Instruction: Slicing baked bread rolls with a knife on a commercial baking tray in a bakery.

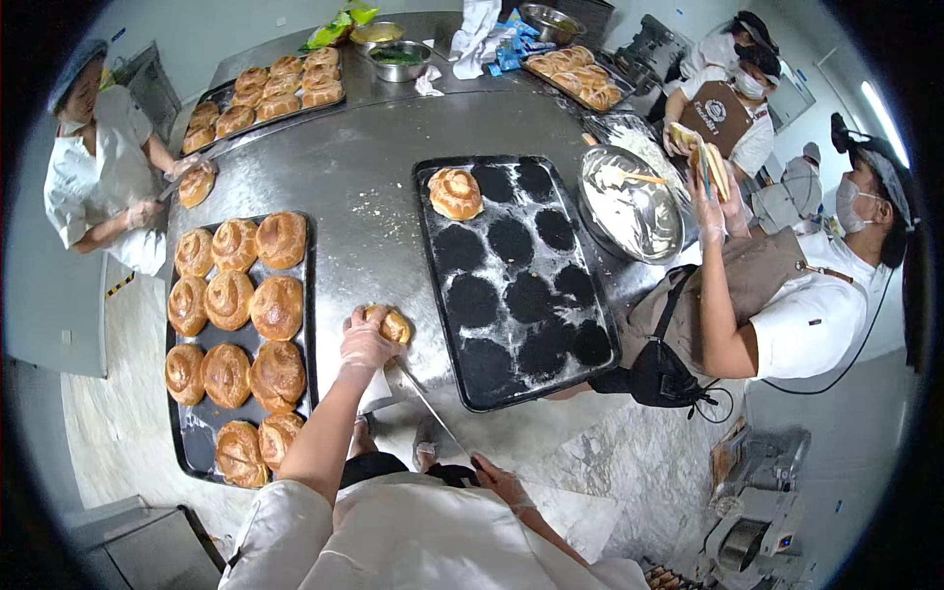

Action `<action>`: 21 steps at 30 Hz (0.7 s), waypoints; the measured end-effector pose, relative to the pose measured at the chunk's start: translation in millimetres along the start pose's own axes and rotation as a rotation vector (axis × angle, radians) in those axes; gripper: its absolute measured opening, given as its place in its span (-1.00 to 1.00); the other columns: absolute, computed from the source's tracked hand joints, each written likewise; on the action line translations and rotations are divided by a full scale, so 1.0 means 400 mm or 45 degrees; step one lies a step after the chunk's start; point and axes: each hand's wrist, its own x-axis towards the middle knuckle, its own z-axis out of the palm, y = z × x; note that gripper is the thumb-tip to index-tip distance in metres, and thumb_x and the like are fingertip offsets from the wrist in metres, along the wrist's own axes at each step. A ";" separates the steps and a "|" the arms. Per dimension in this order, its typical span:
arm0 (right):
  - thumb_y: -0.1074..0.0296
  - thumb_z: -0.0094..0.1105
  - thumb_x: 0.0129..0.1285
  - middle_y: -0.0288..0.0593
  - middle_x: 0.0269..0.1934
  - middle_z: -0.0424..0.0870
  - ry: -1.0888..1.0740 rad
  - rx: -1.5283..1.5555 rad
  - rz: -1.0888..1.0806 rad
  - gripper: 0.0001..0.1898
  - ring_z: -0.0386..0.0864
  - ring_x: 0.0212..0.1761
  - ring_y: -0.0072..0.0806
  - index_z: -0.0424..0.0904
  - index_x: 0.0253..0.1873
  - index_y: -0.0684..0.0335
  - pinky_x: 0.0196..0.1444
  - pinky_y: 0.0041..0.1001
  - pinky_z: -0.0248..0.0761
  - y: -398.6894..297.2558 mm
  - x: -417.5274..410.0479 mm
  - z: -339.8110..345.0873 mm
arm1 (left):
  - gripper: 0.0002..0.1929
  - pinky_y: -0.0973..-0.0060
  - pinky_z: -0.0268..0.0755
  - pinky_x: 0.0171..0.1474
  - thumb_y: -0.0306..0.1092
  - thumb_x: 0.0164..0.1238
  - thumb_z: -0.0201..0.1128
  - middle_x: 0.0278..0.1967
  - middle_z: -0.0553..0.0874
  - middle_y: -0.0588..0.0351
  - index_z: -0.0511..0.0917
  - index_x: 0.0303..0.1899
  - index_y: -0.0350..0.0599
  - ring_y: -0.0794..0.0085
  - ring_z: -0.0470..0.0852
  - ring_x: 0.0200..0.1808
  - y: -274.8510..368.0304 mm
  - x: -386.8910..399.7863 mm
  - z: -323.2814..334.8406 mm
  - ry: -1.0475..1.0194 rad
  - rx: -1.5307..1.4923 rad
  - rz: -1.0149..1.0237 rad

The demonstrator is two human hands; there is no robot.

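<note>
My left hand (366, 341), in a clear plastic glove, rests over a golden-brown bun (397, 327) at the near edge of the steel table, its fingers curled on the top. In my gloved right hand (503, 483) is the dark handle of a long bread knife (435, 414). The blade slants up and away to the bun's near side; whether it has entered the bread is hidden. To the left, a black baking tray (193, 436) carries rows of glossy buns. On the right lies a flour-dusted black tray (509, 295) with a single bun (455, 194) in its far left corner.
A steel bowl (634, 203) of white cream with a spatula stands beyond the right tray. A co-worker (752, 295) there holds a filled bread. Another person (110, 162) cuts a bun at left. Further bun trays (343, 94) and bowls (400, 68) line the back.
</note>
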 end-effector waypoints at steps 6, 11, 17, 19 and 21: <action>0.37 -0.07 0.38 -0.21 -0.28 0.62 0.129 0.057 -0.105 -0.57 0.56 -0.30 -0.48 0.38 0.33 0.20 -0.18 -0.50 0.44 -0.048 -0.062 -0.100 | -0.21 0.47 0.48 0.06 -0.12 -0.04 0.55 -0.10 0.65 -0.07 0.36 0.24 -0.16 0.29 0.65 -0.06 -0.207 -0.105 -0.105 0.269 -0.801 -0.085; 0.45 -0.17 0.44 -0.47 -0.57 0.31 0.119 0.640 -0.152 -0.55 0.14 -0.65 -0.80 0.28 0.40 0.17 -0.60 -0.71 0.09 -0.126 -0.037 -0.062 | -0.32 0.71 0.39 -0.32 -0.37 0.14 0.43 -0.24 0.67 0.23 0.27 0.29 -0.08 0.59 0.62 -0.32 -0.301 -0.469 -0.347 0.421 -1.924 -0.188; 0.48 -0.13 0.43 -0.47 -0.56 0.31 -0.084 0.581 -0.184 -0.55 0.15 -0.62 -0.79 0.27 0.40 0.22 -0.58 -0.71 0.11 -0.286 -0.039 0.030 | -0.49 0.32 0.30 -0.03 -0.13 0.23 0.31 -0.02 0.58 0.35 0.37 0.20 0.13 0.58 0.50 -0.03 -0.584 -0.810 -0.522 0.834 -1.812 -0.406; 0.49 -0.13 0.42 -0.46 -0.55 0.31 -0.119 0.625 -0.180 -0.54 0.17 -0.60 -0.79 0.27 0.40 0.23 -0.57 -0.72 0.11 -0.327 -0.037 0.075 | -0.47 0.37 0.24 -0.05 -0.14 0.21 0.30 0.02 0.57 0.31 0.37 0.21 0.10 0.55 0.48 -0.01 -0.702 -0.850 -0.523 0.865 -1.654 -0.452; 0.50 -0.12 0.42 -0.46 -0.54 0.31 -0.140 0.551 -0.285 -0.54 0.19 -0.58 -0.78 0.27 0.40 0.23 -0.54 -0.72 0.13 -0.354 -0.028 0.116 | -0.46 0.41 0.22 -0.07 -0.13 0.21 0.28 0.03 0.57 0.26 0.36 0.22 0.05 0.54 0.48 0.00 -0.820 -0.852 -0.490 0.895 -1.543 -0.603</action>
